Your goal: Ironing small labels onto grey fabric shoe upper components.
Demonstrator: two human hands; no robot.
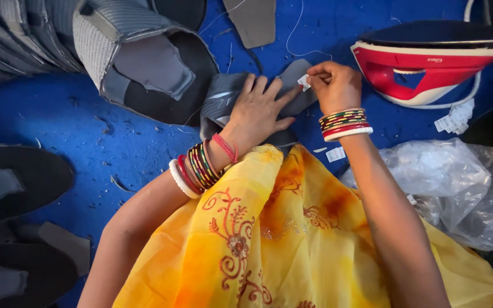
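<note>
Head view: left hand flat, open, pressing grey shoe upper; right hand pinching small white label beside red iron.

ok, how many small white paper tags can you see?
3 spots: one tag pinched in the right hand, one on the blue surface by the right forearm, and a small cluster under the red iron. More may be hidden.
</note>
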